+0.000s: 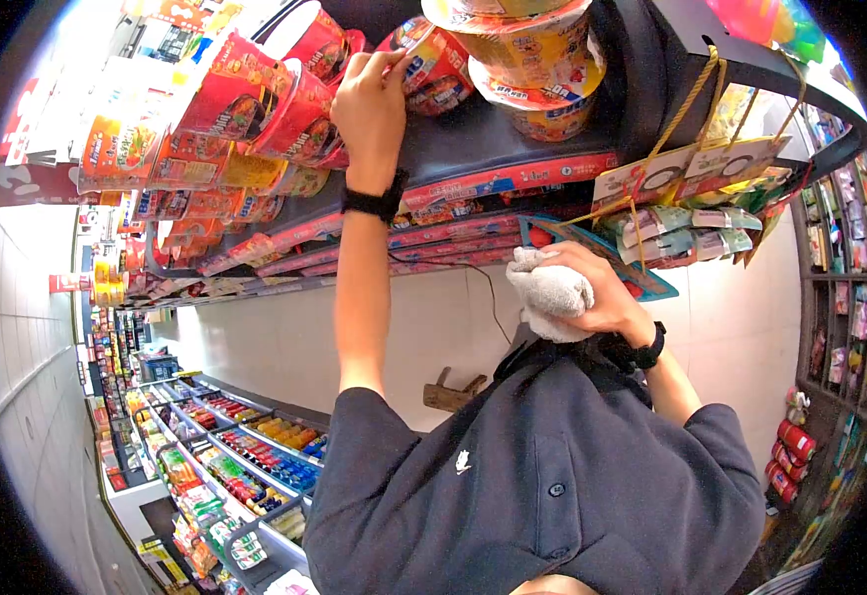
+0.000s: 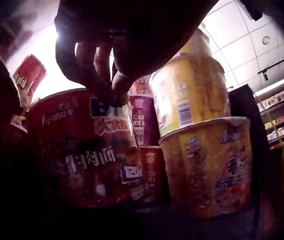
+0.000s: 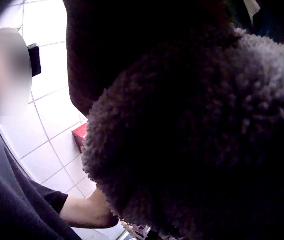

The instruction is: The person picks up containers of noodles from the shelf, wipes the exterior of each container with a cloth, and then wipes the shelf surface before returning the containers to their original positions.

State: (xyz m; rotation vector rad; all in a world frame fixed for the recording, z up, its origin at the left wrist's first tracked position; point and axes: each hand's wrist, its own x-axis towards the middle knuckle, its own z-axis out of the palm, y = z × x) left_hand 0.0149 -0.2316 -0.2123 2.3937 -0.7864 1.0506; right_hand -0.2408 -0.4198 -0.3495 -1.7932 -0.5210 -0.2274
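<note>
My left hand (image 1: 369,114) reaches over the black shelf and pinches the rim of a red instant noodle tub (image 1: 440,74). In the left wrist view, the fingertips sit at the top edge of that tub (image 2: 89,155), which stands upright. Beside it is a stack of yellow noodle tubs (image 2: 204,167). More red tubs (image 1: 299,119) cluster on the other side of the hand. Held in front of my body, a fluffy grey cloth (image 1: 544,288) is bunched in my right hand (image 1: 607,297). The cloth (image 3: 222,115) fills most of the right wrist view, hiding the fingers.
Packets hang on yellow cords (image 1: 686,94) from the rack's right end. A blue-edged card (image 1: 651,286) hangs near the right hand. On the floor is a small wooden stool (image 1: 453,392). Stocked shelves (image 1: 840,297) stand at right, and a low display (image 1: 245,446) at left.
</note>
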